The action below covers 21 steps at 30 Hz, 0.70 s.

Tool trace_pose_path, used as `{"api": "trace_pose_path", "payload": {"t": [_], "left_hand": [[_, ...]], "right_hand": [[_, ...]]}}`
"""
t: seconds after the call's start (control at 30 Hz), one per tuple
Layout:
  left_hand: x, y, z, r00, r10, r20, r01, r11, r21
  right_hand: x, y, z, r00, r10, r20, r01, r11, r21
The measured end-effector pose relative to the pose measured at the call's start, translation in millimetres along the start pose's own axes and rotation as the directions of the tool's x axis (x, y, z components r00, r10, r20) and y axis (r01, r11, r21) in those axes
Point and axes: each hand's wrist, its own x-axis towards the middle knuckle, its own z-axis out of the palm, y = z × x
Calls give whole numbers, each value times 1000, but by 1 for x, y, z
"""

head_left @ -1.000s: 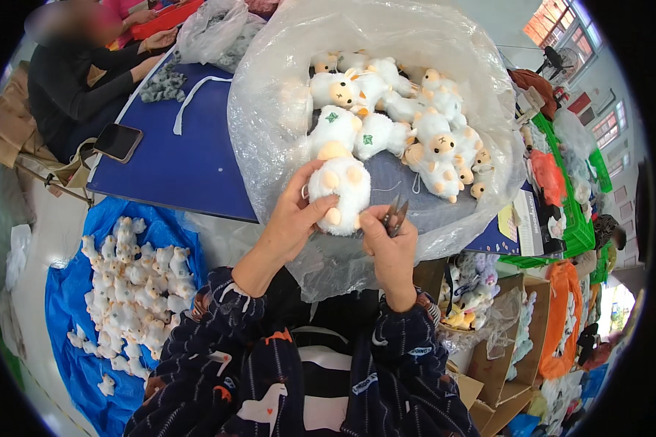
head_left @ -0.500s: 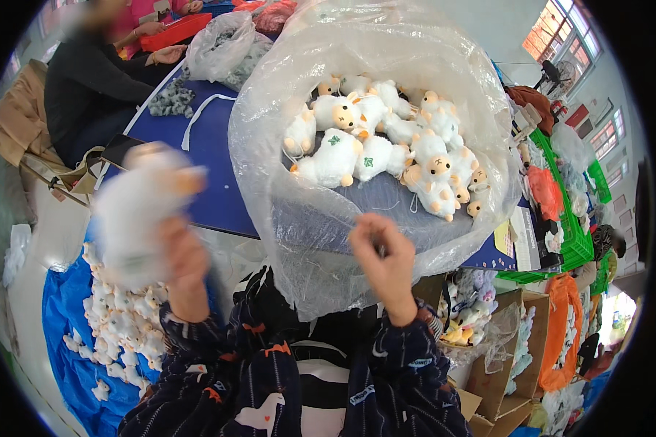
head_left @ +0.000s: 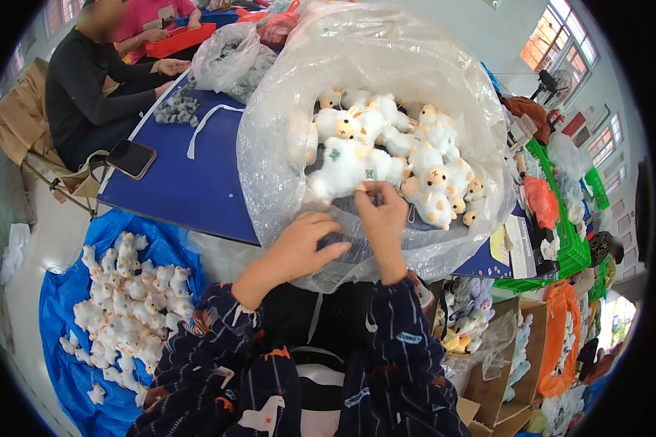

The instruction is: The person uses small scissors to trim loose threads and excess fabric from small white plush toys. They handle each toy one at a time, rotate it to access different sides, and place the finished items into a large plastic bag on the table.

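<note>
Several white plush sheep point(head_left: 434, 178) with tan faces and feet lie in a large clear plastic bag point(head_left: 270, 182), which spreads wide on the blue table. At the front of this heap, my right hand point(head_left: 385, 222) pinches thumb and forefinger at the lower edge of a white plush sheep point(head_left: 339, 166) with a green leaf patch. A dark spot shows inside its fingers; I cannot make out what it is. My left hand point(head_left: 302, 247) hovers over the bag's near lip, fingers apart and bent, holding nothing.
More plush sheep point(head_left: 127, 306) lie on a blue sheet point(head_left: 58, 349) at lower left. A phone point(head_left: 131, 158), grey fluff point(head_left: 176, 108) and a smaller bag point(head_left: 229, 58) rest on the table. Two people sit at far left. Green crates point(head_left: 572, 251) and cardboard boxes point(head_left: 496, 393) stand right.
My left hand has let go of the white plush sheep and swung right to the bag. My right hand has moved up and forward onto the plush heap.
</note>
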Motion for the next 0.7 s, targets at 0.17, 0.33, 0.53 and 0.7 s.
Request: {"api": "trace_pose_path", "payload": {"t": [0.17, 0.33, 0.53, 0.7], "left_hand": [[-2, 3, -4, 971, -180, -159, 131, 952, -275], [4, 11, 5, 913, -149, -379, -46, 887, -459], [1, 15, 2, 913, -167, -372, 28, 936, -352], [6, 27, -2, 973, -128, -194, 73, 961, -268]], "right_hand": [[-12, -27, -39, 948, 291, 128, -318, 871, 375], [-36, -31, -44, 719, 433, 544, -689, 548, 474], [-63, -22, -50, 980, 167, 112, -187, 960, 207], [-48, -43, -52, 977, 37, 210, -104, 942, 319]]}}
